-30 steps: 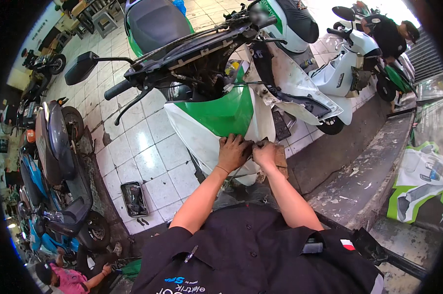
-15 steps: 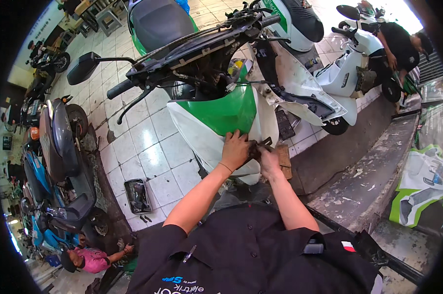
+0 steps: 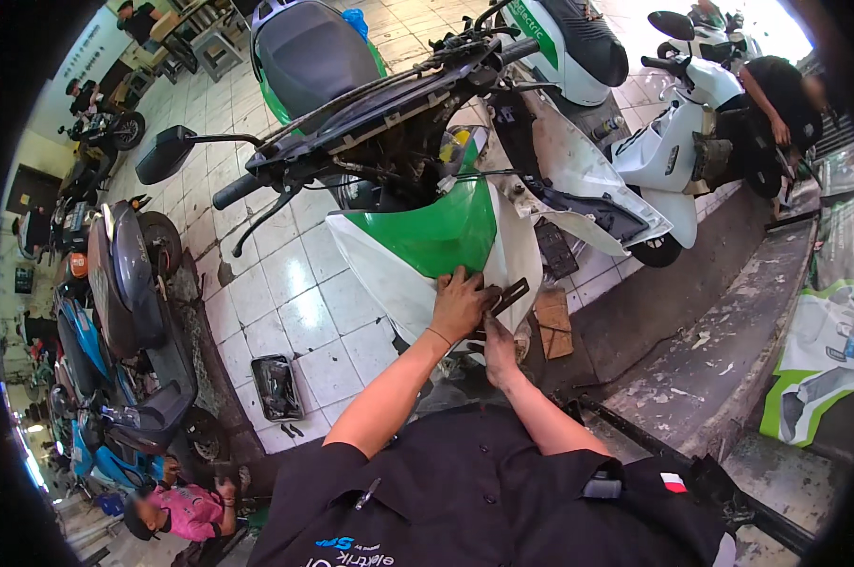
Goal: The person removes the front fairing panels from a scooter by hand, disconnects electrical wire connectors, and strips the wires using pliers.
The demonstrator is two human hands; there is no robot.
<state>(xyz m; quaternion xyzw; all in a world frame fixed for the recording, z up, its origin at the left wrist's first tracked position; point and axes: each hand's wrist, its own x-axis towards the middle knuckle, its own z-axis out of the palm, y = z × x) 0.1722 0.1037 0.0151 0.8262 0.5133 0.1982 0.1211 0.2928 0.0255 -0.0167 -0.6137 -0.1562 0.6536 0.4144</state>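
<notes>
A scooter's front panel point(image 3: 429, 231), green in the middle with white sides, stands before me. At its lower front my left hand point(image 3: 458, 307) is closed, with its fingertips around the near end of a dark slotted metal bracket point(image 3: 514, 296). The bracket's free end points up and to the right, over the white side of the panel. Just below the bracket is my right hand point(image 3: 500, 355), its fingers drawn together and reaching up against the bracket's underside. What these fingers hold, if anything, is hidden.
The handlebar point(image 3: 370, 132) with its cables and left mirror point(image 3: 165, 155) spreads above the panel. A black parts tray point(image 3: 277, 388) lies on the tiles at left. Cardboard point(image 3: 553, 324) lies right of my hands, below a loose white body panel point(image 3: 587, 165). Co-workers are nearby.
The bracket has turned and shows more of its length. My right hand has moved left and down, beneath it. My left hand stays near the panel's lower edge. The view has shifted slightly.
</notes>
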